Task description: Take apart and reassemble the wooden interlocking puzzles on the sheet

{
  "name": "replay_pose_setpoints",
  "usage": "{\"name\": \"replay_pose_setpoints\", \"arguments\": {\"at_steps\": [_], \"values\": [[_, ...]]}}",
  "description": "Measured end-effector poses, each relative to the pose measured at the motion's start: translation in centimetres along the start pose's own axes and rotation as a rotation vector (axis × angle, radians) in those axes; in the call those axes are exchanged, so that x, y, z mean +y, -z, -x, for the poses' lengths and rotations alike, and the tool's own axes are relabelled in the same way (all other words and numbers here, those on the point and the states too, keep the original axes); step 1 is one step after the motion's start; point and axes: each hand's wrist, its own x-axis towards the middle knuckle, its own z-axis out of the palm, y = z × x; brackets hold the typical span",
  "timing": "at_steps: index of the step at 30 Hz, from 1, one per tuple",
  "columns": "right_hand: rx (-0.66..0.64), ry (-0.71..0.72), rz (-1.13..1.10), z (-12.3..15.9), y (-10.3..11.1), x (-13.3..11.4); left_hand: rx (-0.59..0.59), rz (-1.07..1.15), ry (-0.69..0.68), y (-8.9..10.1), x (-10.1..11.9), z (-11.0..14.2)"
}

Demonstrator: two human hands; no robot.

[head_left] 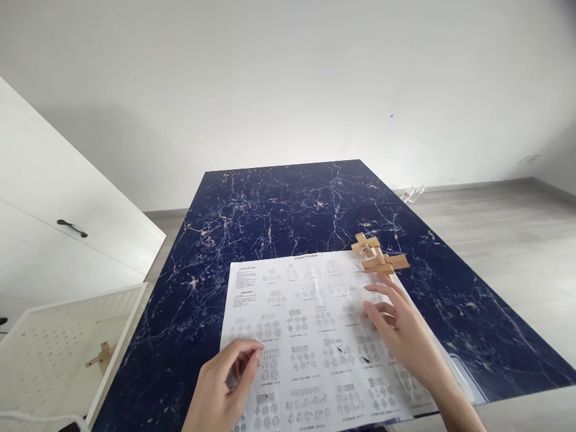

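A large white sheet of paper [310, 327], printed with small diagrams and text, lies on the dark blue marbled table [279, 210]. My left hand [225, 381] is over the sheet's lower left, fingers curled and thumb tip close to the index tip; nothing shows between them. Over the right side of the sheet, my right hand [400, 330] has its fingers apart and bent, with nothing in it. Just beyond its fingertips is a wooden interlocking puzzle [382, 263] of crossed bars, one marked with a "G", at the sheet's top right corner. One fingertip appears close to it; contact is unclear.
A white perforated bin [49, 360] stands left of the table, with a wooden crossed piece [102, 357] in it. A white cabinet [67, 204] is farther left. Something flat and clear-edged [468, 378] sticks out from under the sheet at right.
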Motion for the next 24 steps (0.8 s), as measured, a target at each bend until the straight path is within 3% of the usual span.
{"name": "replay_pose_setpoints", "arguments": {"at_steps": [3, 6, 11, 15, 19, 24], "values": [[0.066, -0.006, 0.109, 0.4, 0.1, -0.4, -0.031, 0.022, 0.029, 0.0, -0.2, 0.1], [0.050, -0.001, 0.162, 0.6, -0.2, -1.2, -0.038, 0.030, 0.039, -0.1, -0.4, 0.1], [0.009, 0.256, 0.169, -1.1, -1.4, -2.4, -0.011, 0.003, 0.032, -0.2, -0.2, 0.2], [0.045, 0.366, 0.305, -4.1, -2.0, -2.3, -0.006, 0.003, 0.024, -0.2, -0.1, 0.3], [0.102, 0.368, 0.430, -6.2, -2.3, -1.3, 0.007, -0.015, 0.011, -0.2, -0.3, 0.4], [0.167, 0.327, 0.524, -6.9, -2.3, -0.4, 0.009, -0.007, 0.012, -0.3, -0.3, 0.4]]}}
